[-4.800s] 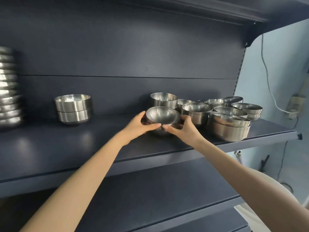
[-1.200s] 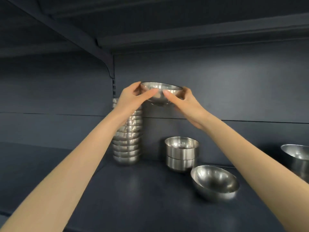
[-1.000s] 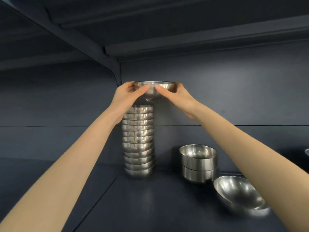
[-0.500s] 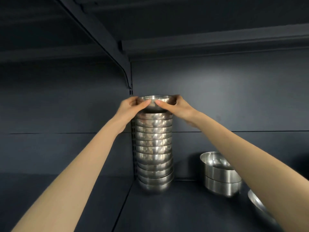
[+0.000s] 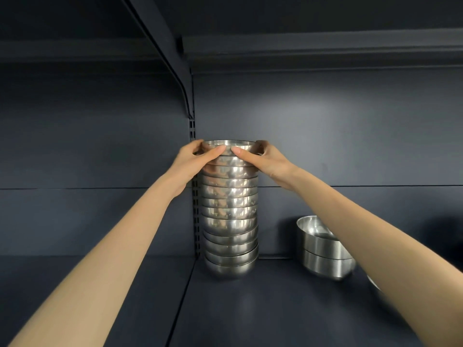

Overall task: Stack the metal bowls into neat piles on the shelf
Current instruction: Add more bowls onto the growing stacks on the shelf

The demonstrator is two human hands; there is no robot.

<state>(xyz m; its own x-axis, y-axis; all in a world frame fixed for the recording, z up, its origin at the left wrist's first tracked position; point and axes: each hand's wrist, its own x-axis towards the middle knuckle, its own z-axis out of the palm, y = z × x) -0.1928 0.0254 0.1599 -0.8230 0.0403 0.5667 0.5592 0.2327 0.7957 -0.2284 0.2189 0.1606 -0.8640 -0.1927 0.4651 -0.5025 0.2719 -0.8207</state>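
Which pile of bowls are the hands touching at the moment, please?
The tall pile: the left hand and right hand grip its top bowl. The two-bowl pile stands apart on the right, untouched.

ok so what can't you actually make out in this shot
Head view: whether the top bowl sits fully down in the tall stack; the left hand and right hand cover its sides.
Head view: the right side of the two-bowl pile, behind the right forearm.
Head view: what looks like another bowl at lower right, only a sliver past that forearm.
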